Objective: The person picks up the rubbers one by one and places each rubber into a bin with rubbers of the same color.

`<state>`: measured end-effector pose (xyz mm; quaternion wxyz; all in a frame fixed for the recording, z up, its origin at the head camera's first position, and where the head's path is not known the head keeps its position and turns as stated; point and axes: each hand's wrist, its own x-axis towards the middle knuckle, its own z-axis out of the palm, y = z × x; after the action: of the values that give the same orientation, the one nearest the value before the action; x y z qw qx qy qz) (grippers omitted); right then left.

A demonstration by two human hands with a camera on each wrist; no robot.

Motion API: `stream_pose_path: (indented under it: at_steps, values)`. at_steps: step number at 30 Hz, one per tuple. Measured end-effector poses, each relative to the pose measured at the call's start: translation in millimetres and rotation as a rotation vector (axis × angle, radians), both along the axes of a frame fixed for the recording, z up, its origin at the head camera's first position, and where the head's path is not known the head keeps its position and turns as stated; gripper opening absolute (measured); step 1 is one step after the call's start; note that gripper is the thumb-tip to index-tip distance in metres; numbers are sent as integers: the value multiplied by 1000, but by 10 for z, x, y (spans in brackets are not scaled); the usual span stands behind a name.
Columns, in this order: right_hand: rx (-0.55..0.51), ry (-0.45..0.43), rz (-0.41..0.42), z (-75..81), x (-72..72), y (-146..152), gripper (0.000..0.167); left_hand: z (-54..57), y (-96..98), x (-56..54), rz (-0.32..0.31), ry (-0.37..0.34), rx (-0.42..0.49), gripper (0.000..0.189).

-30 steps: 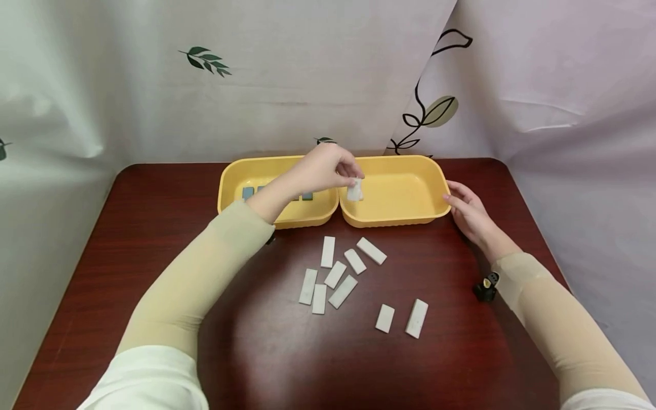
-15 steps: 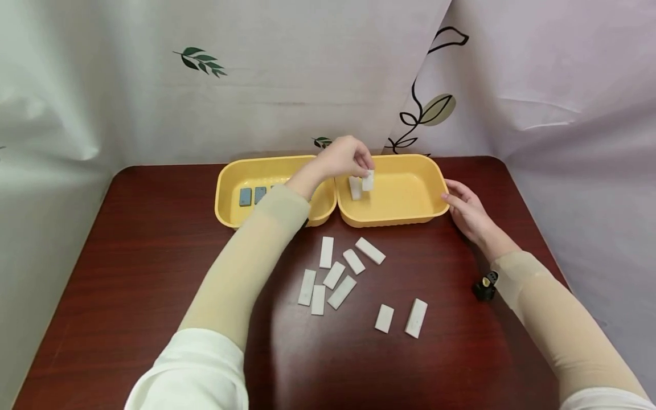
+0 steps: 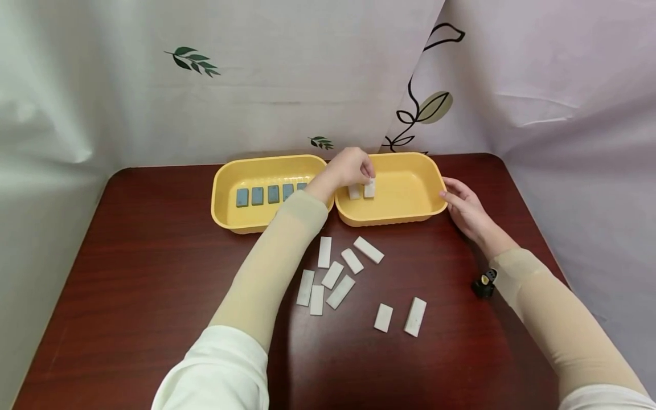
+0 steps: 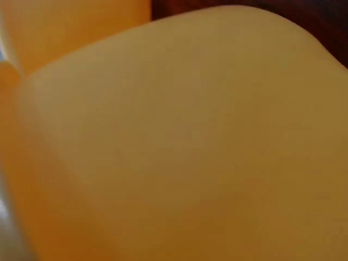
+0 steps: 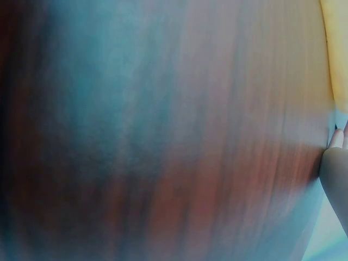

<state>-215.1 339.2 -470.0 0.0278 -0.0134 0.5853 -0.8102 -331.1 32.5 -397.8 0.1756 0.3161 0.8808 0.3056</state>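
My left hand (image 3: 351, 167) reaches over the right-hand yellow tray (image 3: 392, 217) and pinches a white domino-like tile (image 3: 369, 188) low at the tray's left end. Just left of it, partly behind the fingers, another white tile (image 3: 353, 192) is in the same tray. My right hand (image 3: 467, 208) holds that tray's right end, thumb at the rim and fingers round the outside. A blurred yellow tray wall (image 4: 179, 130) fills most of the left wrist view. In the right wrist view, only a bit of the right hand (image 5: 337, 163) shows beside the tray's edge (image 5: 336, 54).
A second yellow tray (image 3: 241, 226) adjoins on the left, with a row of several blue-grey tiles (image 3: 258, 196), partly hidden by the left arm. Several white tiles (image 3: 332, 274) are scattered on the dark red table (image 3: 154, 273). Patterned cloth (image 3: 256, 91) hangs behind.
My left hand has moved right and then lowered with its tile into the right tray, beside the white tile there. More blue-grey tiles are uncovered. The right hand keeps its hold.
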Motion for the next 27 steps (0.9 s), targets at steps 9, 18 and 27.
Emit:
stream_pose_path:
  at_steps: [9,18,27]
  values:
    - [-5,-2,1,8,0,-3,34,-36,-18,-17,38,40,-35,9]
    - [-9,6,3,1,7,6,34,-49,6,-18,38,45,-46,8]
    - [1,-3,4,-10,5,4,32,-87,20,-25,46,75,-108,16]
